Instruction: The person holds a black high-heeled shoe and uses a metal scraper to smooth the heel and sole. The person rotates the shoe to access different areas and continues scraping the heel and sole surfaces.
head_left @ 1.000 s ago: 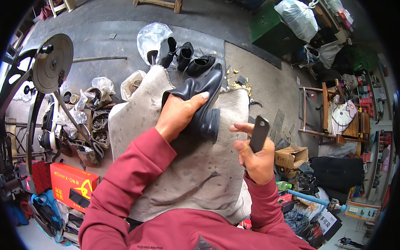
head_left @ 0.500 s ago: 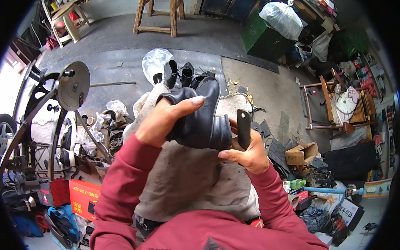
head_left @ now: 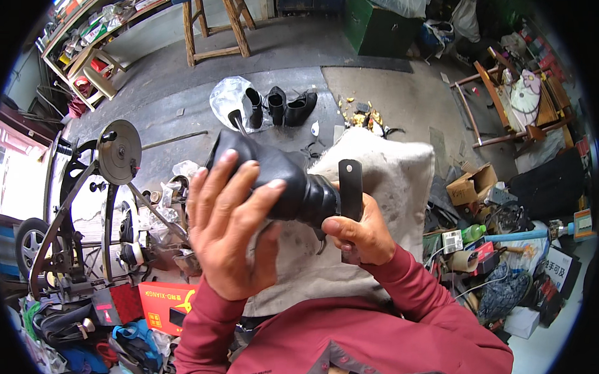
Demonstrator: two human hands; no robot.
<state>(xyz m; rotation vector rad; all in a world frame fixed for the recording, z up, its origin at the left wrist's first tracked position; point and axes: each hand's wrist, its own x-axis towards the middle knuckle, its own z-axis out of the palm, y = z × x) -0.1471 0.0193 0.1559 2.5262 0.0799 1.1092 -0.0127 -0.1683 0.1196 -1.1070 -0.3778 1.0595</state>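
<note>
A black leather boot (head_left: 276, 174) is up in front of me over the cloth on my lap, its heel end toward the right. My left hand (head_left: 231, 222) lies against its near left side, fingers stretched out and spread. In my right hand (head_left: 364, 234) is a flat dark cobbler's knife (head_left: 350, 185), a metal strip with a hole near its upper end. The right thumb is beside the boot's heel; whether the hidden fingers also support the boot, I cannot tell. A stained pale cloth (head_left: 395, 183) covers my lap.
Several black shoes (head_left: 276, 107) and a clear plastic bag (head_left: 229, 97) are on the floor ahead. A hand-cranked machine with a round wheel (head_left: 119, 152) stands at left, near a red box (head_left: 165, 307). At right are a cardboard box (head_left: 472, 184) and a wooden chair (head_left: 531, 103).
My left hand has gone from gripping the boot to lying on it with fingers spread. The boot has turned and lowered, its heel now tilted down. The knife stays in my right hand.
</note>
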